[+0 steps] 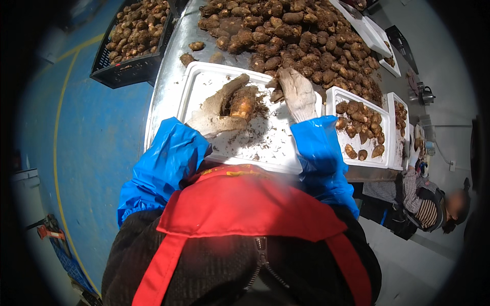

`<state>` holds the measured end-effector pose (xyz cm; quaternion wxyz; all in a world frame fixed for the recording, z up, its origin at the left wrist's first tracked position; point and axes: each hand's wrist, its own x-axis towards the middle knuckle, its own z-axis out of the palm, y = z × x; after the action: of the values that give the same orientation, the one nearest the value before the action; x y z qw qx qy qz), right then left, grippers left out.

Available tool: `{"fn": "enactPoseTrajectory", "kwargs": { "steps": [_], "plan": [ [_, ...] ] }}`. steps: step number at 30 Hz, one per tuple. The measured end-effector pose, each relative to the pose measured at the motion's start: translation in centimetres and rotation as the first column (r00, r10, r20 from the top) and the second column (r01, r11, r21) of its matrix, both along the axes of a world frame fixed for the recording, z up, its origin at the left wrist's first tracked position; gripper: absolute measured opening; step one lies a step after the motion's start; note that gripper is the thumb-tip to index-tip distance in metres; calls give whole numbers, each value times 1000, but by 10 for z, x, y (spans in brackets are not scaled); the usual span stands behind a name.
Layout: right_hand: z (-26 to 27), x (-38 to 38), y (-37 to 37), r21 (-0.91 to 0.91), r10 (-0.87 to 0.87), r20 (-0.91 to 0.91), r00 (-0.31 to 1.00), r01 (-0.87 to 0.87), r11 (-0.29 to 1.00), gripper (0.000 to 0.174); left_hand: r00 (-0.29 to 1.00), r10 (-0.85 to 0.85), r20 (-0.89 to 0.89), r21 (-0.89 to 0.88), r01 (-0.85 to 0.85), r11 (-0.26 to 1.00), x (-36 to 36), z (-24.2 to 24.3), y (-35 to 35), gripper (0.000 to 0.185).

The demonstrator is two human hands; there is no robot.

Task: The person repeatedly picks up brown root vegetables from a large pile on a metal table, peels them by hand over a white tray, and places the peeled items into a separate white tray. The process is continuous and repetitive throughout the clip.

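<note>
In soil-stained knitted gloves, both hands are over a white plastic tray [264, 162] on the metal table. My left hand [218, 109] curls around a large brown taro corm [243, 105], whose bare orange-tan side shows. Fibrous roots hang off the corm's right side. At the tray's far right rim is my right hand [296, 91], its dirty fingers bent beside the heap of taro corms [294, 38]. Whether those fingers hold anything is hidden. Soil crumbs and root scraps litter the tray.
Right of my tray, another white tray [360, 118] holds smaller corms, with a further tray [400, 114] beyond. A black crate [134, 42] full of corms stands at the far left. A co-worker [421, 202] is at the table's right. Several loose corms [196, 46] lie near the heap.
</note>
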<state>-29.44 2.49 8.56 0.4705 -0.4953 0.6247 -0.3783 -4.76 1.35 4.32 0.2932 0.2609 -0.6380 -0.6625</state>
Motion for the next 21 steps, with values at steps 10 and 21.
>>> {"fn": "enactPoseTrajectory", "kwargs": {
  "steps": [10,21],
  "plan": [
    [-4,42,18,-363,28,-139,990,-77,929,12,996,3,84,-71,3,997,0,12,2,100],
    [-29,46,33,-452,215,130,968,-135,882,23,1000,-3,-20,187,6,982,0,13,7,99]
  ]
}}
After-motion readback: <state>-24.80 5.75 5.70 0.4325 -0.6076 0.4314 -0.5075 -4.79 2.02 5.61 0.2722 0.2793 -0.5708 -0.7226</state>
